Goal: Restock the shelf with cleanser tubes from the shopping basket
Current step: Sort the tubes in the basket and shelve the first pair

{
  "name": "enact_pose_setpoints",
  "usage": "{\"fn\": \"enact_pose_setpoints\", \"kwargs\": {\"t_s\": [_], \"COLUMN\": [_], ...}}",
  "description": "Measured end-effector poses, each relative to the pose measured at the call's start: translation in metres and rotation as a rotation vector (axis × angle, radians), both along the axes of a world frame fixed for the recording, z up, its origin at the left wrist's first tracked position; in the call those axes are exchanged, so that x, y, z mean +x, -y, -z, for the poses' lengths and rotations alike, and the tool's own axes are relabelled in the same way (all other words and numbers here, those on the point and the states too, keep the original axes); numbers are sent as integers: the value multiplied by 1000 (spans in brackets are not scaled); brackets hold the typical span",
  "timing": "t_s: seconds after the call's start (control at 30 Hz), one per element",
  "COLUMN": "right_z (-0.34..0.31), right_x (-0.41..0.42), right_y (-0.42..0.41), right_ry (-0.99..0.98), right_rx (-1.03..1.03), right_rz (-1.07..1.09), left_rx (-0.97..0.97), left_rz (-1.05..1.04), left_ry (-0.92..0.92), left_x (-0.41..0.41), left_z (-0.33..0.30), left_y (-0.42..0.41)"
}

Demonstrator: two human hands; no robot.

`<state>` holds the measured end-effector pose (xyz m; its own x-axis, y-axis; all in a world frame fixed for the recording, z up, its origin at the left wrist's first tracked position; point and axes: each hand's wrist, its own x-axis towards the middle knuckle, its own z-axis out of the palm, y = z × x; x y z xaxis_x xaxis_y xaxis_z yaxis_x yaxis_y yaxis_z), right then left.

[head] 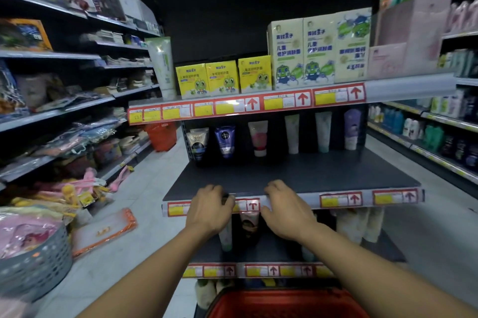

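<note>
Six cleanser tubes point(258, 138) stand cap-down in a row at the back of my dark middle shelf point(297, 175), well apart from each other: a grey-black one, a blue one, a white and pink one, two pale ones and a lilac one. The front of that shelf is bare. My left hand point(209, 210) reaches out with its fingers point(227, 201) curled over the shelf's front edge, right on the price strip point(338, 200); I cannot tell whether they pinch anything. My right hand point(287, 210) sits just beside it, palm down, fingers bent over the same edge and thumb under the strip. Both forearms stretch up from the bottom of the view. The red shopping basket point(284, 303) is below my arms at the bottom edge; its contents do not show. More tubes stand on the shelf underneath
</note>
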<state>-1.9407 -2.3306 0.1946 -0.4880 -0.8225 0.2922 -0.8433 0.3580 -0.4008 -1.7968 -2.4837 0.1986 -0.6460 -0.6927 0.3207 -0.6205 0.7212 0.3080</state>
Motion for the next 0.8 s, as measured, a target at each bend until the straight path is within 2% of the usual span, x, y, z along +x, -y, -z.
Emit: {"fn": "enact_pose_setpoints", "kwargs": {"t_s": [0.27, 0.8], "right_z": [20, 137], "right_x": [-1, -17], "right_y": [-44, -91], "right_ry": [-60, 63], "right_rx": [-78, 133], "right_rz": [53, 123], "left_rx": [-40, 151], "left_rz": [60, 164], "left_ry": [4, 193], "left_x": [-5, -16], "left_z": [23, 138], "left_y": [-53, -97]}}
